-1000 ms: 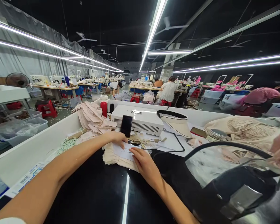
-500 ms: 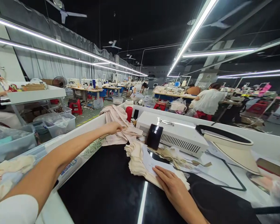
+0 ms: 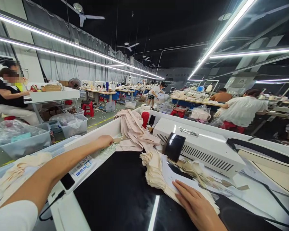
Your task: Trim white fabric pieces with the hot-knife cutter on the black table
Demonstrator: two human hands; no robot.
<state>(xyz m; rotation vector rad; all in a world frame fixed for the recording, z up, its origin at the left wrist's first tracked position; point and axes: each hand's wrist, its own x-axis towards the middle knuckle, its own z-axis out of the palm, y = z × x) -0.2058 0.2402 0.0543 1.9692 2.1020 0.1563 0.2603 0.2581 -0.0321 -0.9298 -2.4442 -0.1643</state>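
Observation:
My right hand (image 3: 195, 202) lies with fingers outstretched on a white paper sheet (image 3: 170, 176). Beneath that sheet is a stack of cream fabric pieces (image 3: 153, 170) with wavy edges, on the black tabletop (image 3: 115, 189). My left hand (image 3: 105, 141) is closed beside the left rim, its fingers curled out of sight. A brown strip or roll (image 3: 119, 139) shows right at the left hand; whether it is gripped is hidden. Pale green cords (image 3: 108, 150) lie below that hand, and draped pink-beige fabric (image 3: 132, 131) is to its right.
A black phone (image 3: 174, 147) leans against a white slotted metal box (image 3: 197, 144). Fabric scraps (image 3: 195, 170) lie before it. A red thread cone (image 3: 145, 119) stands behind, a sun visor (image 3: 267, 166) at right. Plastic bins (image 3: 26, 141) stand left; co-workers sit farther off.
My left hand has left the paper and fabric stack and moved left, past the pink-beige fabric, to the rim. My right hand stays on the paper. The view has turned left.

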